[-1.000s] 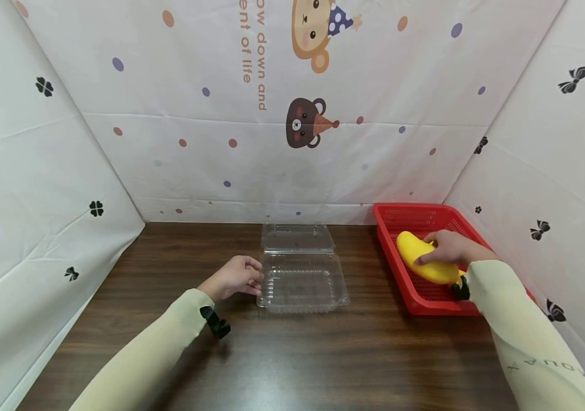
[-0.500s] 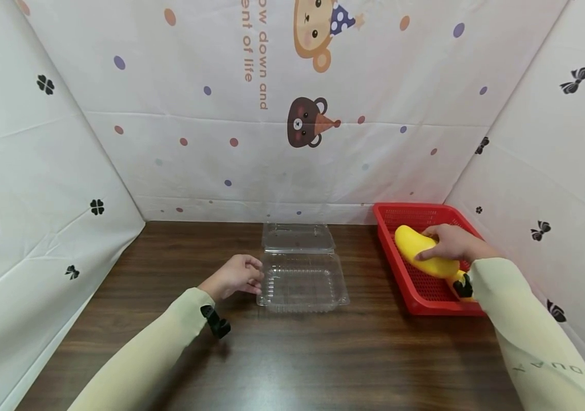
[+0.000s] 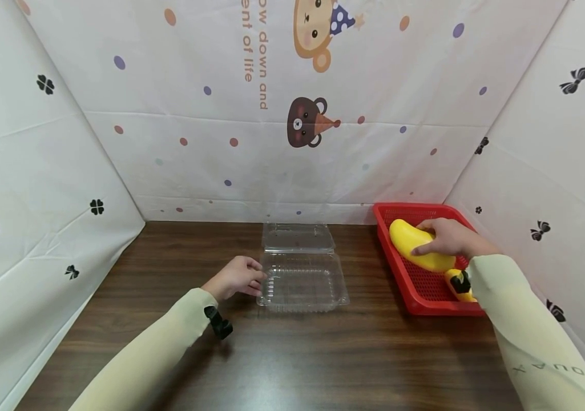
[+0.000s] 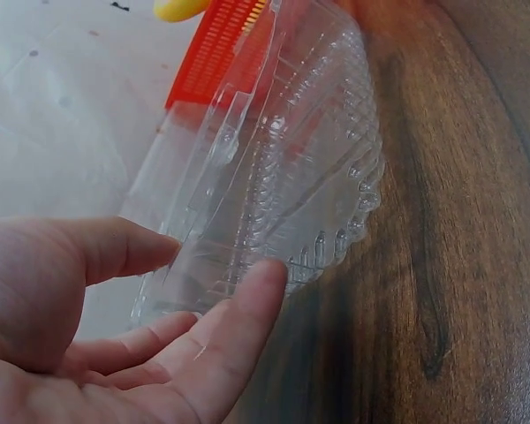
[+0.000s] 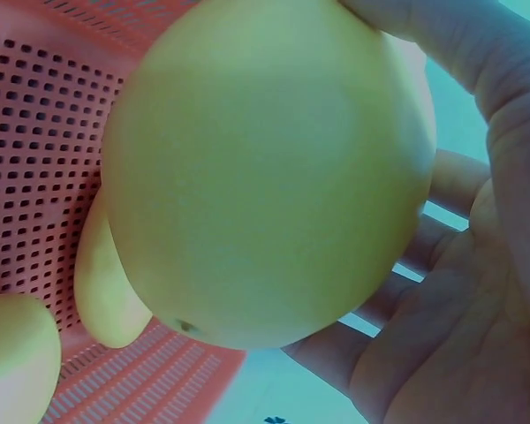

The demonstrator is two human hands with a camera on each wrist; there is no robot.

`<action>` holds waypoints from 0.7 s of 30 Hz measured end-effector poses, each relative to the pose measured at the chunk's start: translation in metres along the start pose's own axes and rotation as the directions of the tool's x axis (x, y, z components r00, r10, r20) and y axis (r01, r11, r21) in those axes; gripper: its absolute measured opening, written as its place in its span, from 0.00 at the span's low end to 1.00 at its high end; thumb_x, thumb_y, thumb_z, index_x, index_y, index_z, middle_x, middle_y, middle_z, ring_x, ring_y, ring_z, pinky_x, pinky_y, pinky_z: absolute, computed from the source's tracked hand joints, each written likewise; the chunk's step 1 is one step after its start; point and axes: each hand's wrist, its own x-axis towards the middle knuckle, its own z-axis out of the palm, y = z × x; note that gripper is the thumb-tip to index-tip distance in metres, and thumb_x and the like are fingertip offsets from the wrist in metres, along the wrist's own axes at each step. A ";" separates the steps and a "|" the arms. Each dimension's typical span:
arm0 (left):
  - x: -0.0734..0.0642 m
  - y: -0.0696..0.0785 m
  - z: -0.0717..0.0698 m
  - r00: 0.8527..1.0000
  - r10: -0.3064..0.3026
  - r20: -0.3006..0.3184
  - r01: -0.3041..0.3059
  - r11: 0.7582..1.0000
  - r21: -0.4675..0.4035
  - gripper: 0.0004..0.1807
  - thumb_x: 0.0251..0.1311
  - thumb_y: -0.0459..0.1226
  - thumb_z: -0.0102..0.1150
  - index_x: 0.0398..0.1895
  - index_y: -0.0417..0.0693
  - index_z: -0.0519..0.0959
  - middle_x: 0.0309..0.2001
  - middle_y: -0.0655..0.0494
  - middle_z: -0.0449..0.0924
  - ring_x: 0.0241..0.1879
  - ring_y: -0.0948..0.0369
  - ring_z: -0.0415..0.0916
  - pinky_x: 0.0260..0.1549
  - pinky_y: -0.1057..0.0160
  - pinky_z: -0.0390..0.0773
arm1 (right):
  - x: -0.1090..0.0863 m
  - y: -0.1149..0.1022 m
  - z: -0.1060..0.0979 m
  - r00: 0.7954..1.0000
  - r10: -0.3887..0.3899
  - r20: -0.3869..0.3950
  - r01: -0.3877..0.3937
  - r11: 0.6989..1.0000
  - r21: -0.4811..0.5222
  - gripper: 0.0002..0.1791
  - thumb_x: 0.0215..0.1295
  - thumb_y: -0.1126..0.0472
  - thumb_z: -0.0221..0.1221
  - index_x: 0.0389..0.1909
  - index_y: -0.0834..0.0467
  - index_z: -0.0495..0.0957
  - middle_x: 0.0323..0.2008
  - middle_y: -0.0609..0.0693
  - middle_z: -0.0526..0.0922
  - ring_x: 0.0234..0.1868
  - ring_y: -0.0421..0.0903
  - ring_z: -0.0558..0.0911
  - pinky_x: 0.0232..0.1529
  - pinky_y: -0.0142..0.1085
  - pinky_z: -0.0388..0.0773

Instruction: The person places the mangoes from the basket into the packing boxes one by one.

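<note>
My right hand [image 3: 451,237] grips a large yellow mango [image 3: 410,245] over the red basket [image 3: 443,309]. In the right wrist view the mango [image 5: 274,177] fills the middle, with the thumb above and the fingers behind it. My left hand [image 3: 238,277] is at the left edge of a clear plastic clamshell box [image 3: 299,285], whose lid lies folded back. In the left wrist view the thumb and relaxed fingers stand apart, with the fingertips right at the box's rim. Smaller yellow fruits [image 5: 110,283] lie in the basket, one partly hidden by the right wrist's black strap in the head view.
A dark wood table [image 3: 297,359] lies under everything. White printed cloth walls [image 3: 194,165] stand at the back and on both sides. The basket is at the right, close to the right wall, and the box's lid [image 3: 297,237] reaches near the back wall.
My right hand has raised the mango and moved it slightly left and back, uncovering more of the smaller fruit beneath. The left hand has barely moved.
</note>
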 end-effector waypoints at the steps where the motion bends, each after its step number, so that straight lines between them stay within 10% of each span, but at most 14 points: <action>1: 0.000 0.000 0.000 1.000 0.000 0.001 0.000 1.000 0.005 0.21 0.71 0.31 0.57 0.63 0.28 0.71 0.55 0.34 0.80 0.41 0.50 0.84 0.37 0.56 0.90 | 0.000 -0.001 0.000 1.000 0.000 -0.005 0.000 1.000 0.000 0.50 0.51 0.35 0.74 0.66 0.63 0.73 0.52 0.60 0.82 0.46 0.52 0.78 0.43 0.45 0.87; 21: -0.001 0.001 -0.005 0.999 0.006 0.045 -0.005 1.000 -0.024 0.25 0.68 0.28 0.61 0.65 0.24 0.70 0.58 0.29 0.79 0.50 0.42 0.85 0.43 0.53 0.90 | 0.000 -0.048 -0.006 0.996 -0.073 -0.055 0.072 0.997 -0.024 0.41 0.49 0.39 0.76 0.63 0.55 0.78 0.45 0.52 0.82 0.43 0.50 0.77 0.39 0.36 0.80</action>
